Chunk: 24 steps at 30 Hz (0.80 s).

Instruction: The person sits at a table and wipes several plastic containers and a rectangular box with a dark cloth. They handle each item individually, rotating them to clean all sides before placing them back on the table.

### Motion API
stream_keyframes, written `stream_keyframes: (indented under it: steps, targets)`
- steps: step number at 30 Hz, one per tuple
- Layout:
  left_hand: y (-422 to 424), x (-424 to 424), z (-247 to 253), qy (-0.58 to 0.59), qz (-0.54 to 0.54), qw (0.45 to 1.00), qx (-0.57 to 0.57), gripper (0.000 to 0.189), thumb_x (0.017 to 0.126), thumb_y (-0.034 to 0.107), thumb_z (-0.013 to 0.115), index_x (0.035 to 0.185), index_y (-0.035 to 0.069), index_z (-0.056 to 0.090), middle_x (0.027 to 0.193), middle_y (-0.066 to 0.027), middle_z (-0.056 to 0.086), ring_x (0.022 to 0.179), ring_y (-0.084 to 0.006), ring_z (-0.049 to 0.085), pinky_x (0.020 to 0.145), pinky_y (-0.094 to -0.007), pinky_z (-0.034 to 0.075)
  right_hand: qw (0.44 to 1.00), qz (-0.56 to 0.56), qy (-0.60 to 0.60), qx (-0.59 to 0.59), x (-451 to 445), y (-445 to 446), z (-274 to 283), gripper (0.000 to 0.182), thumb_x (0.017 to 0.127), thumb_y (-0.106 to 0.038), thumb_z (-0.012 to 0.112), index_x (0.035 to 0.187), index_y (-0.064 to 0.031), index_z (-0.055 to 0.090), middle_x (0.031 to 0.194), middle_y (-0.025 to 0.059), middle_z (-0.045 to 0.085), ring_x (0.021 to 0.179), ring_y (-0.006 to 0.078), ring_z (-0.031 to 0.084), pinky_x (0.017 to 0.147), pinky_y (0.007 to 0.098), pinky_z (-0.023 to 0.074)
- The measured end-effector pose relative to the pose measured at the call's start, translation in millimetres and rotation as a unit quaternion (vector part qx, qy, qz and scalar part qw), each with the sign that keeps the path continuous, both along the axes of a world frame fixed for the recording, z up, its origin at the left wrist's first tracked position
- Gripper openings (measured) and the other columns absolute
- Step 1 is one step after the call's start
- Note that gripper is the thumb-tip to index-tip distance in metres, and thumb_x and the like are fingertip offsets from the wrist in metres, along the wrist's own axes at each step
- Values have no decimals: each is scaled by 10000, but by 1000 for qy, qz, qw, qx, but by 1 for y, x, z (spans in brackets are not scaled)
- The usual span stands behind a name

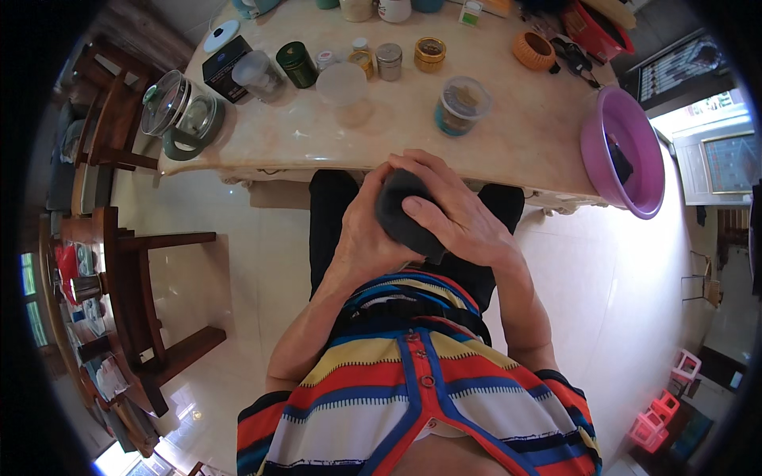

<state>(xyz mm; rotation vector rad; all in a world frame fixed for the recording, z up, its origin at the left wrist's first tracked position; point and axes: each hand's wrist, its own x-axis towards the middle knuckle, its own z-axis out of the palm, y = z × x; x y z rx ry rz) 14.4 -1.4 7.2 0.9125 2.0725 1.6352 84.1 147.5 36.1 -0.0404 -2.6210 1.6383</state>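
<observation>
My left hand (363, 235) and my right hand (461, 223) are together in front of my waist, just off the near edge of the table. Between them is a dark grey cloth (405, 205), bunched into a rounded shape. The right thumb presses on top of it while the right fingers wrap over its far side. From the left and below, the left hand cups it. Whether something lies inside the cloth is hidden. Beyond the hands, a clear plastic tub (461, 107) with a lid stands on the table, and a round translucent lid (342, 84) is to its left.
The marble-look table (268, 131) bears a glass kettle (184, 116), a dark green tin (296, 64), a silver tin (389, 62), a gold tin (430, 55) and an orange bowl (534, 50). A purple basin (646, 154) with dark cloth inside is at the right edge. Wooden furniture (143, 285) stands left.
</observation>
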Motion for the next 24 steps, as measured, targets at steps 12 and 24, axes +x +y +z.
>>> stream_keyframes:
  steps: [12,24]
  targets:
    - [0,-3,6,-44,-37,997,42,840,509,237,815,1211,-7,425,1072,-119,567,974,-220,574,856,-313,456,943,-261,208,22,-19,-10,-11,434,756,-143,687,1133,-25,507,1167,230,481,1132,307,461,997,376,327]
    - [-5,-4,16,-65,-21,997,31,780,504,264,793,1144,-40,464,1021,-142,575,925,-226,588,797,-309,480,993,43,106,-9,1,2,-1,411,883,-252,502,1229,-31,530,1336,193,417,1233,347,398,1021,384,316]
